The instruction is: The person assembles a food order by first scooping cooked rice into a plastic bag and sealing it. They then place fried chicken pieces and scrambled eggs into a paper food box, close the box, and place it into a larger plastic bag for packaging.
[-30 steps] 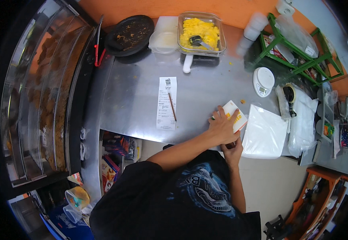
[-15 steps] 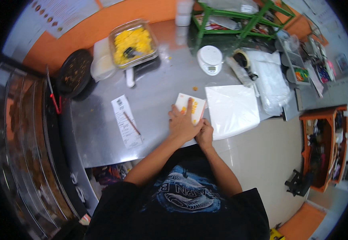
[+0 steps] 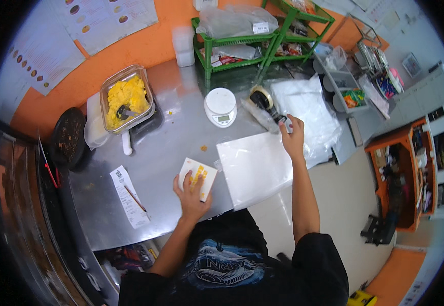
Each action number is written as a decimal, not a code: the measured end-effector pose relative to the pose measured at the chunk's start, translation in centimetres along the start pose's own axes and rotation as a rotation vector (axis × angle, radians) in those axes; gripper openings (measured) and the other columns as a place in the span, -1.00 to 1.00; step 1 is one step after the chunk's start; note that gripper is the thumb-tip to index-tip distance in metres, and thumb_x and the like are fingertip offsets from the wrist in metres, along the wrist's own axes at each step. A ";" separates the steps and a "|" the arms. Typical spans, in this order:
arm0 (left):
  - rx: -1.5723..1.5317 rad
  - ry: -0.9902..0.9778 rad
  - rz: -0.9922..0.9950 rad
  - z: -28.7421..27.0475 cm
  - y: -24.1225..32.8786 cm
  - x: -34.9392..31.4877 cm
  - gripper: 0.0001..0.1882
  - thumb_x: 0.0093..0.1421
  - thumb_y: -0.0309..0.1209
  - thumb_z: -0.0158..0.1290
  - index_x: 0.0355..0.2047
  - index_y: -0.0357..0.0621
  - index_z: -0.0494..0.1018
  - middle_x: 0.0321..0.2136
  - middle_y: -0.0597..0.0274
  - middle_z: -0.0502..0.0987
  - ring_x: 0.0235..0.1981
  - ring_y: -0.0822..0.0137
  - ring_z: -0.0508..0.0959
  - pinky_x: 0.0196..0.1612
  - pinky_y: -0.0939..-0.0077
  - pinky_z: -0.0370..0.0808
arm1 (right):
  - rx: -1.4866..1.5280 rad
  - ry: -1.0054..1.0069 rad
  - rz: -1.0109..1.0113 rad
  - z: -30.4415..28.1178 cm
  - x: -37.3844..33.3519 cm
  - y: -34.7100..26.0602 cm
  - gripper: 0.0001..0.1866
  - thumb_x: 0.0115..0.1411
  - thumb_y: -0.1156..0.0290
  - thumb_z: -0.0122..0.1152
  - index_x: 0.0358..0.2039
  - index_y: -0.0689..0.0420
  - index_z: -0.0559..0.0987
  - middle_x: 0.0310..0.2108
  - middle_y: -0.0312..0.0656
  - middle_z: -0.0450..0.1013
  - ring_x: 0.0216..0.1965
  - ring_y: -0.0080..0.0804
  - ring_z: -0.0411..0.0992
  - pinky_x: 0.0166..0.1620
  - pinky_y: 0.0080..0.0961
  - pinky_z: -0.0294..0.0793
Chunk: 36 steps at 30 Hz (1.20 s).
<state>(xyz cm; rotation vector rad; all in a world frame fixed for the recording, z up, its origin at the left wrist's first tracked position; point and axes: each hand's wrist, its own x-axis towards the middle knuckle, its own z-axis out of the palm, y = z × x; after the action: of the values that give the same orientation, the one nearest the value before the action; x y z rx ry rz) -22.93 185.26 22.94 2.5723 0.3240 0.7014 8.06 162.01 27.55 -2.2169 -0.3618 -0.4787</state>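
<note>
A small white box (image 3: 203, 172) with yellow-orange print is on the steel table, and my left hand (image 3: 193, 200) holds it with fingers spread over its top. My right hand (image 3: 294, 136) is stretched out to the right, thumb and fingers apart. Its fingertips are at the dark handle of a tape dispenser (image 3: 260, 97); whether they touch it is unclear. Under and beside that forearm lies a stack of clear-white plastic sheets (image 3: 252, 166). A white kitchen scale (image 3: 220, 106) stands behind them.
At the left are a printed receipt (image 3: 125, 191) with a thin brown stick, a glass dish (image 3: 148, 115) of yellow mash and a dark pan (image 3: 69, 137). Green racks (image 3: 206, 51) stand at the back. More plastic bags (image 3: 306, 102) lie right of the dispenser.
My right hand has left the box and moved right and forward to the tape dispenser. My left hand stays on the box. The view has shifted, so the table sits further left.
</note>
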 end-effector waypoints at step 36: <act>-0.670 0.173 -0.343 1.9 9.0 5.1 -0.44 0.29 -0.35 0.12 0.26 -0.34 0.35 0.29 -0.04 0.31 0.32 0.11 0.31 0.38 0.21 0.19 | 0.679 -0.582 -0.095 -6.1 -6.4 -7.3 -0.88 0.22 0.40 0.33 -0.28 0.17 0.65 -0.28 -0.14 0.42 -0.22 -0.25 0.46 -0.27 -0.41 0.48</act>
<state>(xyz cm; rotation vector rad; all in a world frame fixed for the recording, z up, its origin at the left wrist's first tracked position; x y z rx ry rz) -16.68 178.46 28.01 1.7764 0.4757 0.7467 -1.90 161.13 33.15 -1.6292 -0.8032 0.2418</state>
